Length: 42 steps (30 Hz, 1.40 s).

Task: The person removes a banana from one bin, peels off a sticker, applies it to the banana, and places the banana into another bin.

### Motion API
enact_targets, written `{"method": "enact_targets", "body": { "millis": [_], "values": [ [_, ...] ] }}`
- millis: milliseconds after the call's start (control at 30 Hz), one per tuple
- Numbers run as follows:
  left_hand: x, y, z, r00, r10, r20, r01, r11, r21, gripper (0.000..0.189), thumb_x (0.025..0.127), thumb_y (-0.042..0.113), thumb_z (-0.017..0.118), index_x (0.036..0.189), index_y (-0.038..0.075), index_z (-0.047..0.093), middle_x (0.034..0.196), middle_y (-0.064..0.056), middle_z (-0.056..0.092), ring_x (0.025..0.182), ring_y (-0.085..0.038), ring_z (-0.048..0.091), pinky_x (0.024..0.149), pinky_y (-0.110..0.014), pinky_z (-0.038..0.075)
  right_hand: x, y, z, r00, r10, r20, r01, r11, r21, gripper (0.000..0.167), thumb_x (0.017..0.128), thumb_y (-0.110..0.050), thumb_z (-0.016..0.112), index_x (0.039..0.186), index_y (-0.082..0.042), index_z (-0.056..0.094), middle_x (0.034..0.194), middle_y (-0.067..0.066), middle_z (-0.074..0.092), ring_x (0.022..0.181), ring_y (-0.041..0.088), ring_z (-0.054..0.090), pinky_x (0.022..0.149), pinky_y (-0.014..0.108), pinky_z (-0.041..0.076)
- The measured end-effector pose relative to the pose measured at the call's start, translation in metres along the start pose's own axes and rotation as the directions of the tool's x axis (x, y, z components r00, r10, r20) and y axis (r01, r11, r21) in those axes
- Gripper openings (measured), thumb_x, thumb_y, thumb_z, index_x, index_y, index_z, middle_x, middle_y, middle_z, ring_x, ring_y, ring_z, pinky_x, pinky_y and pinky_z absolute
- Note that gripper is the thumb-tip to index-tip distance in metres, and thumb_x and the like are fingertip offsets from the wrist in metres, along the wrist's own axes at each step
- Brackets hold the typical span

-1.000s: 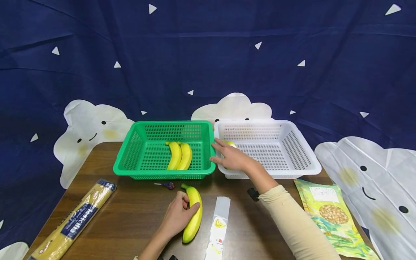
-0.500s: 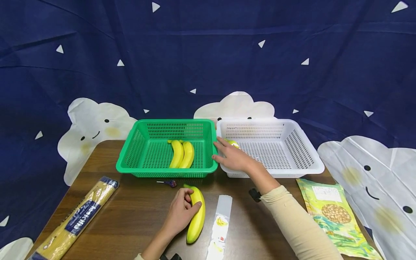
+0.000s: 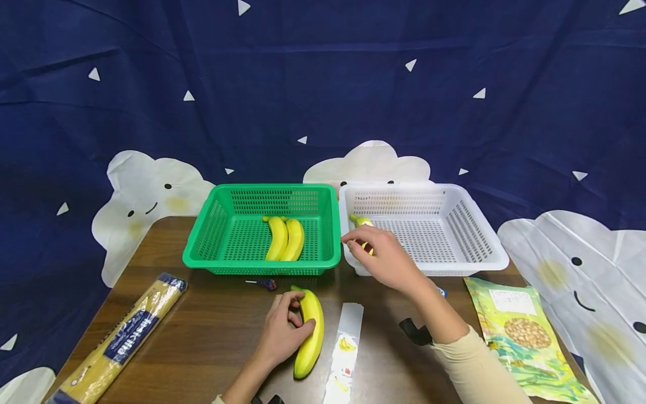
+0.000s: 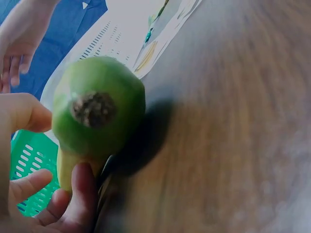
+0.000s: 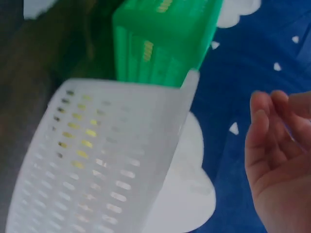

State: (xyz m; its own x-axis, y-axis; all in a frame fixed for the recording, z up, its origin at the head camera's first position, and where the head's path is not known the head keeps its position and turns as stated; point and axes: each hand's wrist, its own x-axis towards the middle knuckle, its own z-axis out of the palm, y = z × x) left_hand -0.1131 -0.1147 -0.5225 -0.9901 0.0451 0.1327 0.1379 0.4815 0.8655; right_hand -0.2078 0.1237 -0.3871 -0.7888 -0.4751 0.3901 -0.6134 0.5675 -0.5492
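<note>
On the table lies a yellow banana (image 3: 311, 336) with a green tinge, and my left hand (image 3: 285, 331) grips its near side with thumb and fingertips. In the left wrist view the banana's greenish end (image 4: 97, 104) points at the camera. My right hand (image 3: 391, 258) hovers over the front left of the white basket (image 3: 476, 265), its fingers loosely bent and holding nothing. Beneath it, partly hidden, a banana (image 3: 359, 220) with a label lies in that basket. Right of the gripped banana is a clear strip of banana stickers (image 3: 346, 343).
Beside the white basket stands a green basket (image 3: 262, 264) with two bananas (image 3: 294, 240) inside. A wrapped lollipop (image 3: 267, 284) lies before it. A pack of spaghetti (image 3: 121, 342) is at the left, a green bag (image 3: 525, 336) at the right.
My right hand has drawn back toward me from the edge where the two baskets meet, its spread fingers now bent. The left hand stays at the banana.
</note>
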Motion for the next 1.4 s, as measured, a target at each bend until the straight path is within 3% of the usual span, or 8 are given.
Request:
{"method": "enact_targets", "body": {
  "millis": [267, 400, 667, 800, 1033, 1200, 1267, 1400],
  "values": [
    [-0.002, -0.001, -0.002, 0.999, 0.045, 0.020, -0.046, 0.999, 0.015, 0.055, 0.078, 0.025, 0.076, 0.130, 0.018, 0.059, 0.107, -0.004, 0.050, 0.073, -0.013, 0.059, 0.066, -0.025, 0.047, -0.049, -0.008, 0.020, 0.990, 0.018, 0.140, -0.015, 1.000, -0.022, 0.017, 0.094, -0.025, 0.062, 0.110, -0.023, 0.069, 0.097, -0.018, 0.061, 0.081, 0.002, 0.056, 0.072, 0.027, 0.049],
    [0.000, -0.001, 0.000, 0.997, 0.077, 0.013, -0.077, 0.997, 0.018, 0.054, 0.079, 0.026, 0.076, 0.130, 0.018, 0.059, 0.108, -0.002, 0.049, 0.075, -0.013, 0.058, 0.068, -0.027, 0.048, -0.069, 0.000, 0.036, 0.974, 0.043, 0.222, -0.012, 0.990, -0.139, 0.028, 0.089, -0.032, 0.069, 0.112, -0.017, 0.069, 0.102, -0.013, 0.056, 0.092, 0.004, 0.050, 0.077, 0.027, 0.047],
    [-0.002, -0.003, 0.000, 0.978, 0.201, -0.051, -0.197, 0.977, 0.080, 0.039, 0.078, 0.022, 0.078, 0.114, 0.019, 0.066, 0.115, 0.007, 0.045, 0.085, -0.013, 0.051, 0.066, -0.024, 0.046, -0.095, 0.005, 0.066, 0.891, 0.193, 0.412, -0.097, 0.965, -0.243, 0.066, 0.067, -0.061, 0.077, 0.110, -0.012, 0.063, 0.099, -0.006, 0.042, 0.093, 0.014, 0.035, 0.073, 0.030, 0.043],
    [-0.001, -0.005, 0.001, 0.945, 0.301, -0.126, -0.287, 0.950, 0.121, 0.021, 0.079, 0.019, 0.076, 0.100, 0.019, 0.070, 0.115, 0.006, 0.052, 0.100, -0.011, 0.045, 0.072, -0.024, 0.044, -0.101, 0.007, 0.072, 0.877, 0.205, 0.434, -0.106, 0.965, -0.240, 0.056, 0.065, -0.054, 0.083, 0.100, -0.016, 0.060, 0.097, -0.006, 0.040, 0.095, 0.015, 0.036, 0.074, 0.031, 0.045],
    [0.003, -0.004, 0.002, 0.872, 0.439, -0.217, -0.418, 0.898, 0.140, 0.009, 0.080, 0.011, 0.071, 0.088, 0.014, 0.070, 0.107, 0.000, 0.059, 0.099, -0.017, 0.050, 0.075, -0.028, 0.044, -0.103, 0.014, 0.073, 0.891, 0.150, 0.428, -0.076, 0.980, -0.186, 0.031, 0.073, -0.034, 0.083, 0.092, -0.021, 0.062, 0.086, -0.011, 0.047, 0.079, 0.008, 0.045, 0.067, 0.027, 0.043],
    [0.002, 0.005, 0.002, 0.861, 0.487, -0.143, -0.468, 0.871, 0.147, 0.011, 0.080, 0.014, 0.073, 0.090, 0.015, 0.070, 0.105, 0.007, 0.059, 0.101, -0.012, 0.051, 0.085, -0.030, 0.045, -0.102, 0.018, 0.069, 0.902, 0.112, 0.417, -0.085, 0.993, -0.083, 0.019, 0.080, -0.024, 0.078, 0.089, -0.025, 0.062, 0.074, -0.016, 0.052, 0.065, 0.002, 0.049, 0.058, 0.024, 0.042],
    [0.000, 0.010, 0.002, 0.862, 0.502, -0.073, -0.489, 0.861, 0.139, 0.015, 0.081, 0.017, 0.073, 0.095, 0.016, 0.070, 0.106, 0.010, 0.059, 0.102, -0.009, 0.051, 0.085, -0.028, 0.045, -0.103, 0.017, 0.067, 0.910, 0.104, 0.402, -0.089, 0.995, -0.054, 0.020, 0.080, -0.022, 0.078, 0.088, -0.027, 0.061, 0.072, -0.017, 0.053, 0.063, 0.002, 0.049, 0.056, 0.024, 0.042],
    [-0.004, 0.021, 0.004, 0.835, 0.543, 0.087, -0.550, 0.824, 0.136, 0.024, 0.084, 0.022, 0.074, 0.107, 0.018, 0.068, 0.112, 0.011, 0.061, 0.106, -0.007, 0.051, 0.089, -0.028, 0.045, -0.103, 0.014, 0.064, 0.928, 0.089, 0.362, -0.089, 0.996, -0.016, 0.022, 0.079, -0.019, 0.078, 0.087, -0.027, 0.059, 0.070, -0.017, 0.054, 0.062, 0.000, 0.051, 0.055, 0.023, 0.044]
  ]
}}
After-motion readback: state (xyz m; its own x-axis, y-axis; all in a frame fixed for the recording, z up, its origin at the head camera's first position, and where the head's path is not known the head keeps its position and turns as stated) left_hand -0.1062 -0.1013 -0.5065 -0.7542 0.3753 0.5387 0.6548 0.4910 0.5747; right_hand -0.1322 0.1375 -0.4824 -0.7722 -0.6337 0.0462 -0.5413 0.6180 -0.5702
